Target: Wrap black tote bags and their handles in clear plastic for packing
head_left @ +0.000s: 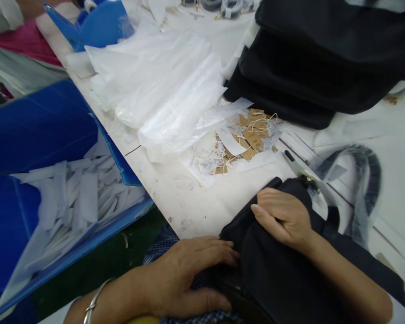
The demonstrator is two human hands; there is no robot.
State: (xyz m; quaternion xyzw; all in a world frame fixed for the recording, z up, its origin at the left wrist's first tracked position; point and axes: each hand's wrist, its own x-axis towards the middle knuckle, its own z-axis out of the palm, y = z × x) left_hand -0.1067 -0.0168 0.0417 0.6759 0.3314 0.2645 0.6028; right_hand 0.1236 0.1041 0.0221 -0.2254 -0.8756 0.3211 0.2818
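Observation:
A black fabric bag [280,279] lies at the table's near edge and over my lap. My right hand [285,220] is closed on its upper part, the thumb pressed along the cloth. My left hand [185,276] holds the bag's left end, with the fingers over the fabric and the thumb apart below; the fingertips are partly lost in the dark cloth. Just beyond my right hand lie white-and-black scissors or snips [300,168], partly hidden, and a plastic-wrapped black strap [371,180].
Several black bags [307,67] are stacked at the back right. Brown tags with strings [253,137] lie beside clear plastic bags [168,85]. A blue bin [27,126] at left holds white strips [87,193]. A blue holder [101,24] stands at the far edge.

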